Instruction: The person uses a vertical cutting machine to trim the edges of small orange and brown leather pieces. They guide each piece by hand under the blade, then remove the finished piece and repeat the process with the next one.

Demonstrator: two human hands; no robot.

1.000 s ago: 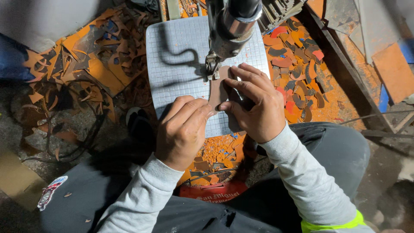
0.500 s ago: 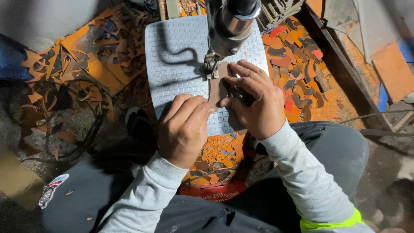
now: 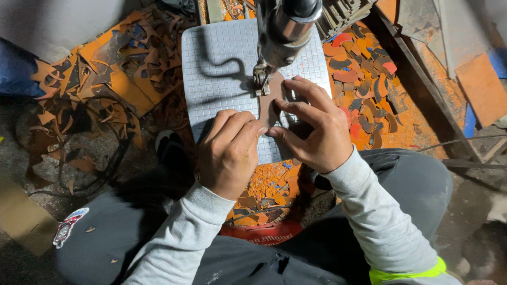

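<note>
Under both hands (image 3: 274,142), brown leather piece (image 3: 270,105)

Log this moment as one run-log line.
left hand: pressing brown leather piece | right hand: fingers spread on same piece | piece: flat on gridded work plate, under machine head | floor: orange and brown offcuts

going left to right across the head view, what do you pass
pile of brown and orange offcuts → left hand → brown piece under the machine head → right hand → scattered orange and red cut shapes
</note>
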